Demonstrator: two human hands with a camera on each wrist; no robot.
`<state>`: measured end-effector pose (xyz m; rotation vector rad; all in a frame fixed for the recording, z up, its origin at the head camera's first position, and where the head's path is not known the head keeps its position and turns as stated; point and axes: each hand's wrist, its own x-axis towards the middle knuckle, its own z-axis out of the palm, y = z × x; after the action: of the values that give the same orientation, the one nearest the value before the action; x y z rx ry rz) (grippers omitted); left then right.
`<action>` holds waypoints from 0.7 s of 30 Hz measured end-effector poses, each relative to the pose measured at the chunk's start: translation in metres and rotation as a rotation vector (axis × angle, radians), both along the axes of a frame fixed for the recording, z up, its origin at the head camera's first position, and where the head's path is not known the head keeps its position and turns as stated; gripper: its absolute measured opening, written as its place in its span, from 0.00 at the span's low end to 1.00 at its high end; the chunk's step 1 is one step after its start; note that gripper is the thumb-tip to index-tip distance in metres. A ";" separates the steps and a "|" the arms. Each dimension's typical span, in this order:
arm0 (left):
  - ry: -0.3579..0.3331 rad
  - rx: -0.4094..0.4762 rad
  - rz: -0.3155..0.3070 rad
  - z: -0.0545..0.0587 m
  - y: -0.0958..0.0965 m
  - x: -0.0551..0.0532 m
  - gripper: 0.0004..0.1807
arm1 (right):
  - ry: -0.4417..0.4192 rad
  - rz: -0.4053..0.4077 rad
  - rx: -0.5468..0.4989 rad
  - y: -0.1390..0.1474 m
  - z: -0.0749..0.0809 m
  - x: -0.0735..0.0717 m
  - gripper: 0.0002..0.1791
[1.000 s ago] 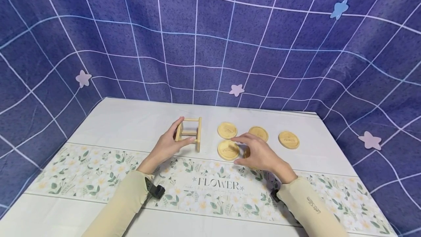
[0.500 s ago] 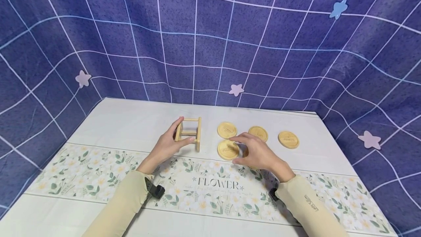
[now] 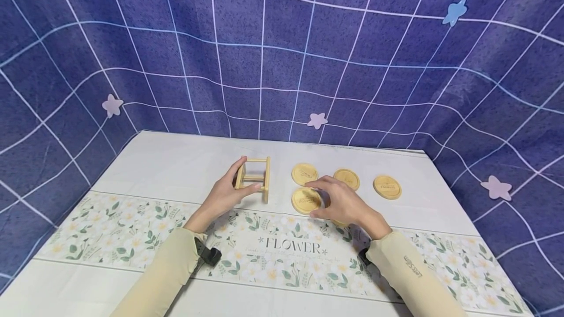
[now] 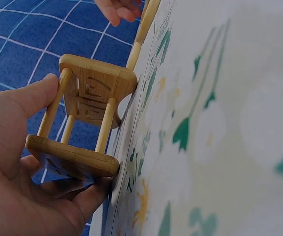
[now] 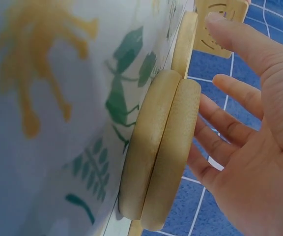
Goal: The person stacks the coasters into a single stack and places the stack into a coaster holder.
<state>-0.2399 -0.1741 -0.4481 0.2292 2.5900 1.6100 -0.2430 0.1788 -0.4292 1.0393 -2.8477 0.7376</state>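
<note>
My left hand grips a small wooden coaster holder, two slatted end panels joined by round rods. In the left wrist view the thumb lies along one rod and the fingers curl under the near panel. My right hand hovers with thumb and fingers spread, holding nothing. Its fingertips overlap the right edge of a round wooden coaster in the head view. Below the palm, the right wrist view shows two stacked coasters, mostly hidden by the hand from above. Beyond them stands another coaster's edge.
Farther back lie more engraved coasters: one behind the front left coaster, one in the middle, one at the right. A floral runner crosses the white tabletop. A blue gridded curtain encloses the back and sides.
The right hand has shifted slightly left, off the stacked coasters and closer over the front left coaster. The left hand and the coaster holder have stayed put.
</note>
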 end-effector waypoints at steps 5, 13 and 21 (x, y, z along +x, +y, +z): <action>-0.004 0.002 -0.002 0.000 0.000 0.000 0.56 | 0.009 0.013 0.008 -0.001 -0.001 -0.002 0.42; -0.006 0.023 -0.006 0.000 0.000 0.001 0.56 | -0.004 0.016 0.036 -0.004 0.000 -0.005 0.43; -0.012 0.015 -0.003 0.000 -0.001 0.001 0.56 | -0.012 0.023 0.029 -0.005 -0.001 -0.009 0.43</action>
<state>-0.2391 -0.1749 -0.4482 0.2241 2.5684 1.6253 -0.2518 0.1739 -0.4306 1.0761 -2.8700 0.7082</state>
